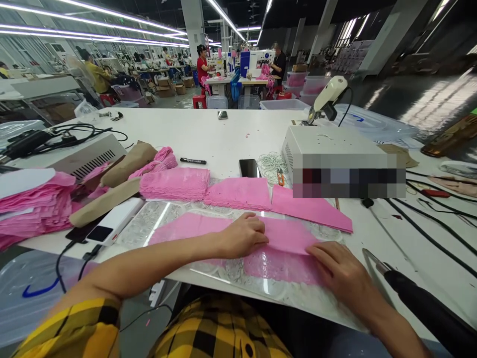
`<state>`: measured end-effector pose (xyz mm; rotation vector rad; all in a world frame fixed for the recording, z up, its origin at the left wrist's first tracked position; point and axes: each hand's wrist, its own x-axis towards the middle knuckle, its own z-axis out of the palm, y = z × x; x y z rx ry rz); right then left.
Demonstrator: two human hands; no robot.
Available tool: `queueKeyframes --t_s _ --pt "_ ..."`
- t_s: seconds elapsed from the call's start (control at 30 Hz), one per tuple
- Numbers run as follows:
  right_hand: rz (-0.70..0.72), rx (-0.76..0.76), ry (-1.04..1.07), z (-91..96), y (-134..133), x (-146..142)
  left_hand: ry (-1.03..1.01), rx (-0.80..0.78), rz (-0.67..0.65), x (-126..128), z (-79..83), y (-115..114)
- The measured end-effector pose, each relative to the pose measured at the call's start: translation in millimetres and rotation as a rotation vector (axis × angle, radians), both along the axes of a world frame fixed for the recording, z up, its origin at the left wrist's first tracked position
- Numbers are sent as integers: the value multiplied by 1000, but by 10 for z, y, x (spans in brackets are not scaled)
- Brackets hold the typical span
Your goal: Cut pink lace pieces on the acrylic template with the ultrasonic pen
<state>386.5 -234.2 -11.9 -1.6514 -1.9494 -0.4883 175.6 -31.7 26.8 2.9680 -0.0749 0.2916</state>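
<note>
A pink fabric piece (286, 236) lies over pink lace (278, 266) on a clear glass plate (164, 214) at the table's near edge. My left hand (244, 234) rests on the fabric with its fingers curled and pressing down near the middle. My right hand (337, 271) lies flat on the fabric's right end, fingers stretched out. Behind the plate sit three stacks of pink cut pieces (175, 183), (239, 193), (309, 208).
A white machine box (328, 149) with a cream hand tool (328, 97) stands at right. A black-handled tool (417, 298) lies near my right arm. A phone (249, 168), marker (193, 160), small scissors (280, 176), power bank (114, 221), cables and more pink piles (35, 201) crowd the table. People work at sewing stations behind.
</note>
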Motion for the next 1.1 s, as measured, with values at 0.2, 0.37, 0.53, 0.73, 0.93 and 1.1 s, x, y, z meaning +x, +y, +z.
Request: queueKeyframes --t_s 0.2,0.37,0.53,0.73,0.93,1.1 --pt "81 -15 -6 67 -168 -162 -41 -48 -29 -257 -79 -232" --pt "110 -17 -18 83 -188 -203 -42 -40 -36 -313 -114 -265" --pt "101 -25 -13 114 -213 -241 -48 -74 -39 -375 -141 -293" --pt "113 -42 -4 150 -244 -252 -21 -124 3 -416 -133 -320" --pt "93 -78 46 155 -283 -243 -16 -183 27 -462 -115 -328" --pt "81 -98 66 136 -298 -246 21 -218 55 -494 -100 -336"
